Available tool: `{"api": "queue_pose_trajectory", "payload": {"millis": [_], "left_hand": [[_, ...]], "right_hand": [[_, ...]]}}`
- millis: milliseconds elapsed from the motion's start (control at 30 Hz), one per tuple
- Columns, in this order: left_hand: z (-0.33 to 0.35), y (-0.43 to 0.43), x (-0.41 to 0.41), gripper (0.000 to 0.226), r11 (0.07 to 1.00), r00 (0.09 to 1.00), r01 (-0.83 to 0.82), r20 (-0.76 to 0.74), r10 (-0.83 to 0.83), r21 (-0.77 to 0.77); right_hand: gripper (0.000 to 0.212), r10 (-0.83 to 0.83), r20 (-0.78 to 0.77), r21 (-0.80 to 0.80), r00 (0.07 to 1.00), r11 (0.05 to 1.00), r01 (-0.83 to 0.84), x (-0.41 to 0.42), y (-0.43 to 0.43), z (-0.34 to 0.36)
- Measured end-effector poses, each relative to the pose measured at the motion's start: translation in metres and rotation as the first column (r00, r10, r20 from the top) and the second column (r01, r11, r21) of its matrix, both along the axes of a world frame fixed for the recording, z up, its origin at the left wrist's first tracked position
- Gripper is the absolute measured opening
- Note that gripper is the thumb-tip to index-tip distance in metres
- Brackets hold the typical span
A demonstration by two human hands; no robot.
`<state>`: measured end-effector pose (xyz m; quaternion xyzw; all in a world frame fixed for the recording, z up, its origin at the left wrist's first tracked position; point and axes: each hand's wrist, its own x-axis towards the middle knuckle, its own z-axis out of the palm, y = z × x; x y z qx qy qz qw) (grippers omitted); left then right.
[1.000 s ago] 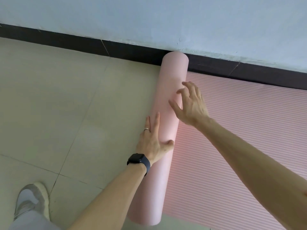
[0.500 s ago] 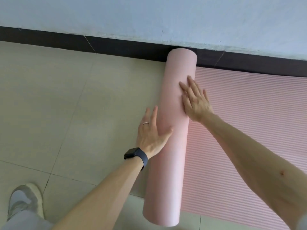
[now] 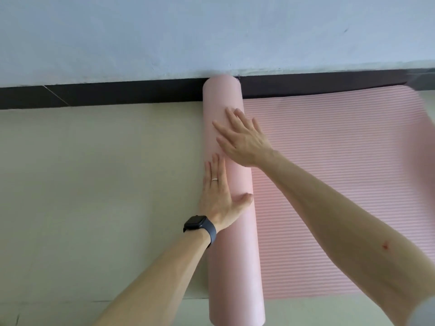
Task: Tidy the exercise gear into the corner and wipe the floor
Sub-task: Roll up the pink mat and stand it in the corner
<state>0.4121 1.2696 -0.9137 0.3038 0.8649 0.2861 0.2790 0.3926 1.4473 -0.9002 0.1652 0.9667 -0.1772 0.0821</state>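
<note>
Rolled mat [image 3: 233, 255] lying across the floor [image 3: 94, 184], far end butting the dark skirting [image 3: 117, 92].
From the left, our left hand [image 3: 217, 196], watch [image 3: 199, 224] at the wrist, lies with straight fingers along the roll's left flank, thumb over its top; our right hand [image 3: 244, 142] rests spread and relaxed on it nearer the wall [image 3: 211, 31]. Rightward, the ribbed unrolled stretch [image 3: 341, 184] covers the floor up to the skirting.

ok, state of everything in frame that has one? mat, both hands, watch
pink mat roll: partly rolled up, far end by the baseboard
flat part of the mat: unrolled, ribbed side up, right of the roll
left hand: open, flat against the roll's left side, thumb across it
right hand: open, fingers spread on top of the roll
watch: worn on the left wrist
</note>
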Motion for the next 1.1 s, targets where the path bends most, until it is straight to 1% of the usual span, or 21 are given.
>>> {"api": "queue_pose_trajectory", "payload": {"millis": [67, 100, 167, 200, 267, 333, 367, 433, 500, 533, 567, 667, 767, 800, 833, 900, 933, 967, 1000, 1033, 1100], "left_hand": [[0.006, -0.007, -0.008, 0.101, 0.998, 0.995, 0.004, 0.101, -0.010, 0.066], [0.008, -0.009, -0.015, 0.093, 0.996, 0.995, -0.002, 0.095, -0.006, 0.087], [0.007, -0.012, -0.027, 0.078, 0.997, 1.000, 0.018, -0.016, -0.017, 0.076], [0.005, -0.011, -0.032, 0.074, 0.998, 0.997, 0.052, -0.062, -0.051, 0.019], [-0.001, 0.000, -0.036, 0.073, 0.973, 0.976, 0.182, -0.093, -0.196, -0.140], [-0.003, 0.019, -0.032, 0.075, 0.934, 0.942, 0.293, -0.108, -0.319, -0.205], [-0.003, 0.030, -0.027, 0.075, 0.925, 0.930, 0.318, -0.119, -0.347, -0.209], [-0.001, 0.049, -0.014, 0.074, 0.917, 0.917, 0.341, -0.140, -0.373, -0.207], [0.001, 0.058, -0.002, 0.071, 0.920, 0.909, 0.336, -0.185, -0.373, -0.203], [0.001, 0.061, 0.000, 0.069, 0.920, 0.901, 0.337, -0.213, -0.377, -0.201], [0.001, 0.063, -0.001, 0.067, 0.915, 0.889, 0.347, -0.239, -0.390, -0.205], [0.002, 0.075, -0.003, 0.066, 0.874, 0.814, 0.412, -0.327, -0.481, -0.258], [0.007, 0.100, 0.011, 0.063, 0.833, 0.762, 0.463, -0.344, -0.549, -0.303], [0.009, 0.110, 0.018, 0.060, 0.822, 0.763, 0.483, -0.315, -0.564, -0.303], [0.011, 0.121, 0.024, 0.059, 0.811, 0.776, 0.508, -0.255, -0.577, -0.291], [0.017, 0.142, 0.033, 0.058, 0.792, 0.791, 0.569, -0.116, -0.600, -0.221], [0.021, 0.152, 0.035, 0.059, 0.788, 0.788, 0.593, -0.085, -0.610, -0.165], [0.023, 0.160, 0.035, 0.061, 0.789, 0.784, 0.606, -0.092, -0.614, -0.104], [0.024, 0.164, 0.034, 0.063, 0.791, 0.779, 0.609, -0.145, -0.610, -0.056], [0.023, 0.165, 0.033, 0.064, 0.793, 0.765, 0.608, -0.240, -0.597, -0.034], [0.015, 0.160, 0.033, 0.061, 0.790, 0.705, 0.611, -0.422, -0.571, -0.048]], "right_hand": [[0.054, -0.019, 0.014, 0.003, 1.000, 1.000, 0.019, 0.014, 0.012, -0.007], [0.054, -0.045, 0.014, -0.006, 0.999, 0.999, 0.045, 0.024, 0.018, -0.009], [0.051, -0.120, 0.024, -0.041, 0.993, 0.992, 0.120, 0.046, 0.029, -0.014], [0.050, -0.167, 0.037, -0.065, 0.985, 0.983, 0.169, 0.056, 0.034, -0.016], [0.050, -0.265, 0.080, -0.099, 0.961, 0.957, 0.272, 0.075, 0.046, -0.017], [0.052, -0.350, 0.124, -0.095, 0.929, 0.927, 0.362, 0.089, 0.055, -0.014], [0.053, -0.399, 0.122, -0.098, 0.909, 0.906, 0.411, 0.097, 0.056, -0.011], [0.056, -0.527, 0.061, -0.169, 0.848, 0.831, 0.529, 0.118, 0.042, -0.003], [0.061, -0.643, 0.005, -0.267, 0.766, 0.737, 0.621, 0.148, 0.009, 0.005], [0.065, -0.673, 0.002, -0.293, 0.740, 0.707, 0.644, 0.164, -0.011, 0.008], [0.069, -0.681, 0.010, -0.293, 0.733, 0.699, 0.653, 0.180, -0.032, 0.010], [0.084, -0.648, 0.024, -0.235, 0.761, 0.736, 0.635, 0.212, -0.086, 0.014], [0.108, -0.591, 0.062, -0.173, 0.804, 0.787, 0.592, 0.221, -0.106, 0.010], [0.116, -0.580, 0.078, -0.152, 0.811, 0.797, 0.585, 0.225, -0.102, 0.008], [0.122, -0.579, 0.092, -0.146, 0.810, 0.797, 0.586, 0.231, -0.095, 0.005], [0.123, -0.599, 0.111, -0.187, 0.793, 0.771, 0.608, 0.250, -0.073, 0.003], [0.121, -0.612, 0.119, -0.216, 0.782, 0.753, 0.622, 0.261, -0.060, 0.002], [0.119, -0.619, 0.128, -0.238, 0.775, 0.739, 0.630, 0.272, -0.049, 0.003], [0.117, -0.623, 0.143, -0.256, 0.769, 0.727, 0.637, 0.282, -0.038, 0.004], [0.116, -0.629, 0.163, -0.279, 0.760, 0.710, 0.647, 0.290, -0.029, 0.004], [0.113, -0.635, 0.217, -0.336, 0.742, 0.665, 0.667, 0.304, -0.015, 0.006]]}}
